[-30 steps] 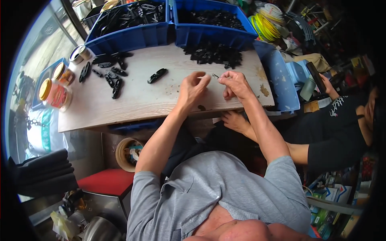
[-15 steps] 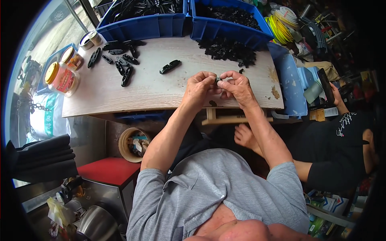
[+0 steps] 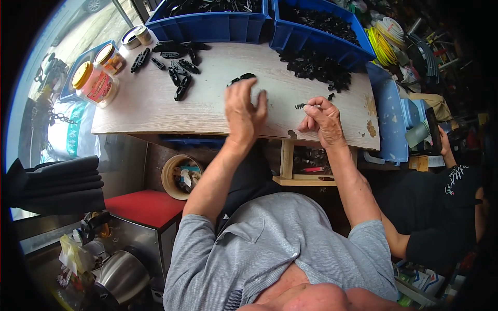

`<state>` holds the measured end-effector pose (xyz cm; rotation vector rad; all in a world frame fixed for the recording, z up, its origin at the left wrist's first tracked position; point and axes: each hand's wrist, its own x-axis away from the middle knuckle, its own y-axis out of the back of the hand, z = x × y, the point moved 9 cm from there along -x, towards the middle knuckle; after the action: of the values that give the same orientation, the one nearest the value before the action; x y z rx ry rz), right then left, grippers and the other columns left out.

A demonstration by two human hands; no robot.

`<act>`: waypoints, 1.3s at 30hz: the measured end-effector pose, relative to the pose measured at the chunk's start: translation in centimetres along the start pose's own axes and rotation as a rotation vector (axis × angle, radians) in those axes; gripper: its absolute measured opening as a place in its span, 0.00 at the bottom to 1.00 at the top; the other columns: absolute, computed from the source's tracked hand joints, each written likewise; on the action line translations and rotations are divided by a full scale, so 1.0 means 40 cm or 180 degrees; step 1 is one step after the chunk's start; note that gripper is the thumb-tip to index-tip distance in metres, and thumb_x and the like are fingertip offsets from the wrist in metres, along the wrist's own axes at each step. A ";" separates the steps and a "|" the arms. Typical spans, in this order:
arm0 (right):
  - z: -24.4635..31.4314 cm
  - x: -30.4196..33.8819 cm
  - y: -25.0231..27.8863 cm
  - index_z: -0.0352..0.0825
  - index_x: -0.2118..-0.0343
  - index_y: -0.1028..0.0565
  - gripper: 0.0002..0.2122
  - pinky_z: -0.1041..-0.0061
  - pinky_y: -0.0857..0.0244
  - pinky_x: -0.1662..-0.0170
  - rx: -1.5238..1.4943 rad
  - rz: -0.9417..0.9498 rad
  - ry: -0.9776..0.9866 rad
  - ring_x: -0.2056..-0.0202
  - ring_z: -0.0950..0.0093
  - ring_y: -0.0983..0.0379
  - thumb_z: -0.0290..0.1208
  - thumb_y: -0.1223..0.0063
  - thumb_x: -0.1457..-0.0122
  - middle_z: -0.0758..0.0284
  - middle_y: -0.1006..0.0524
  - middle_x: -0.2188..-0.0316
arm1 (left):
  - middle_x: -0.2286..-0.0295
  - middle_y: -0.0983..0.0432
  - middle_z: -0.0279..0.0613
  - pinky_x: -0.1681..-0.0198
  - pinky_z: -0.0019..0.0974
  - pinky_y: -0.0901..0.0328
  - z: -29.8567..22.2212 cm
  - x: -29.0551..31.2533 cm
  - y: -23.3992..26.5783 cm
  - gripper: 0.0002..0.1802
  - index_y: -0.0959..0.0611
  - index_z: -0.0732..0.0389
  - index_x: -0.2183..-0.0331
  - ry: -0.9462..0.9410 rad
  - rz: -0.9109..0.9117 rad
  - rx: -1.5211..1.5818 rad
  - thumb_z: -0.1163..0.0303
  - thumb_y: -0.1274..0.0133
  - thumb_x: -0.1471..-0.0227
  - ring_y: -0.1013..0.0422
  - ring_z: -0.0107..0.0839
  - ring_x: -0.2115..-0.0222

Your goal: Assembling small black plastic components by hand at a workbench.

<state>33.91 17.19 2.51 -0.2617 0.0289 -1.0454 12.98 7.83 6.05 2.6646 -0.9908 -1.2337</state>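
My left hand (image 3: 243,110) hangs over the middle of the table, thumb and fingers apart and a little blurred, holding nothing. Just beyond its fingertips lies a long black plastic part (image 3: 241,79), partly covered by the hand. My right hand (image 3: 325,120) is closed in a pinch on a small black toothed plastic piece (image 3: 300,106), which sticks out to the left of the fingertips. Past the right hand, a heap of small black pieces (image 3: 316,70) spreads across the tabletop. Several long black parts (image 3: 181,88) lie in a loose group at the far left.
Two blue bins (image 3: 212,28) of black parts stand along the back of the wooden table (image 3: 171,116). Lidded jars (image 3: 96,85) are at the left edge. A wooden drawer (image 3: 284,160) juts out below the front edge. At right, a co-worker in black (image 3: 441,217) holds a dark flat device (image 3: 432,130).
My hands have separated: the left moved left toward the long black part, the right kept the small piece. The co-worker's hand near the drawer is gone from sight, and the drawer's inside now shows.
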 end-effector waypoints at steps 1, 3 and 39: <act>-0.008 0.000 0.005 0.36 0.66 0.24 0.08 0.76 0.28 0.75 -0.0025 -0.0015 -0.0088 0.84 0.79 0.30 0.28 0.36 0.46 0.72 0.30 0.86 | 0.63 0.23 0.47 0.58 0.42 0.33 -0.004 -0.023 0.017 0.15 0.19 0.60 0.60 -0.0121 0.0021 -0.0503 0.76 0.40 0.54 0.30 0.44 0.61; -0.009 -0.001 0.014 0.35 0.66 0.24 0.07 0.75 0.28 0.76 -0.0044 -0.0030 -0.0090 0.85 0.78 0.29 0.28 0.37 0.46 0.72 0.30 0.87 | 0.62 0.23 0.44 0.57 0.42 0.33 0.002 -0.056 0.039 0.15 0.18 0.58 0.59 -0.0252 0.0024 -0.1036 0.76 0.40 0.54 0.30 0.43 0.60; -0.010 0.002 0.026 0.38 0.64 0.23 0.07 0.72 0.23 0.72 -0.0214 -0.0325 -0.0144 0.79 0.78 0.25 0.31 0.38 0.45 0.73 0.27 0.85 | 0.69 0.21 0.44 0.62 0.41 0.32 -0.034 0.057 -0.125 0.15 0.21 0.63 0.58 0.0425 0.1508 0.0539 0.75 0.42 0.50 0.25 0.38 0.66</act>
<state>34.77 17.52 1.89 -0.3507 0.0099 -1.1408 17.71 10.22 3.99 2.3685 -1.6379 -0.8948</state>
